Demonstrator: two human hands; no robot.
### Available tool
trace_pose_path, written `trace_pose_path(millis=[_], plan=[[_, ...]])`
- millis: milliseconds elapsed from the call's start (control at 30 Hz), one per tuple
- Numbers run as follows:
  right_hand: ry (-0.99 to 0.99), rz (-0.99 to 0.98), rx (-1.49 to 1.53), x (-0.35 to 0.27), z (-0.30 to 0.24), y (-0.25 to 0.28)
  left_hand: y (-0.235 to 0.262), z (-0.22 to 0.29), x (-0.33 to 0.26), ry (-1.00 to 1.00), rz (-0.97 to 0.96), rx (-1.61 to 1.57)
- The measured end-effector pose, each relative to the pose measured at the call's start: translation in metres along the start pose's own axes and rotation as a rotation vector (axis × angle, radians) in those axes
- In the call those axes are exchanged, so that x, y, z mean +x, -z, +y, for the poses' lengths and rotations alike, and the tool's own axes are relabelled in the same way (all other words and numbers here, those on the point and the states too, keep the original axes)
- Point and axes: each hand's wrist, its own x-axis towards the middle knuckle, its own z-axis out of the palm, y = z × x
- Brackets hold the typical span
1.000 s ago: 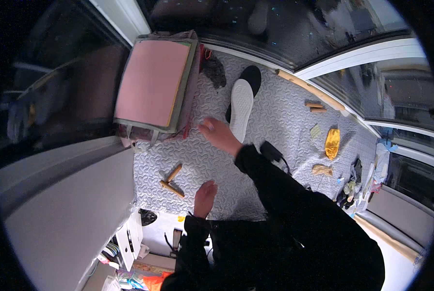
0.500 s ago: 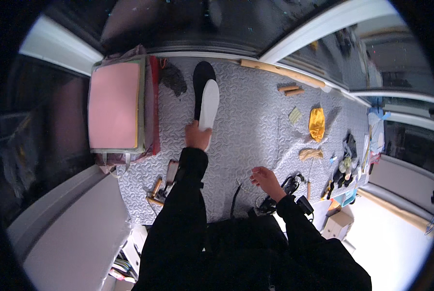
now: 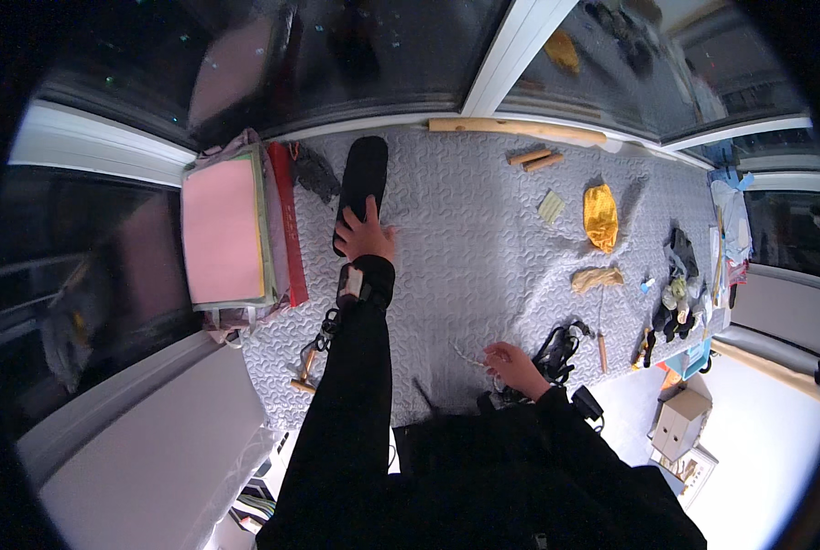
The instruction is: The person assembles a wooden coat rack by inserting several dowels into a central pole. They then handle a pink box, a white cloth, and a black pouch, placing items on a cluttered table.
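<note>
At the back left of the quilted grey cloth (image 3: 456, 229) lies a black insole (image 3: 366, 170), its toe end pointing away from me. My left hand (image 3: 367, 234) rests flat on the insole's near half, fingers spread. No white insole shows; whether it is under the black one I cannot tell. Close to the front edge, my right hand (image 3: 512, 367) is curled with fingertips drawn together. A thin pale strand (image 3: 468, 357) runs up to those fingertips, but whether they grip it is unclear. Black cables (image 3: 556, 353) lie just right of that hand.
A stack of pink and coloured sheets (image 3: 222, 229) stands left. Along the window lies a wooden rolling pin (image 3: 515, 128), with short wooden sticks (image 3: 535, 159) nearby. Farther right are a yellow cloth bundle (image 3: 600, 218), a green square pad (image 3: 550, 206) and a wooden-handled tool (image 3: 602, 353).
The white insole that was in my left hand over the black one is out of sight. My left hand has opened onto the black insole. My right hand has lowered slightly towards me.
</note>
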Motion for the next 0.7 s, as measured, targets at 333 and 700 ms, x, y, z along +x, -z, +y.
trace_pose_path(millis=[333, 700], plan=[[0.384, 0.198, 0.231, -0.042, -0.027, 0.011, 0.128, 0.005, -0.099, -0.280, 0.071, -0.628], [0.527, -0.395, 0.479, -0.107, -0.089, 0.039, 0.211, 0.123, -0.360, -0.219, -0.143, -0.839]])
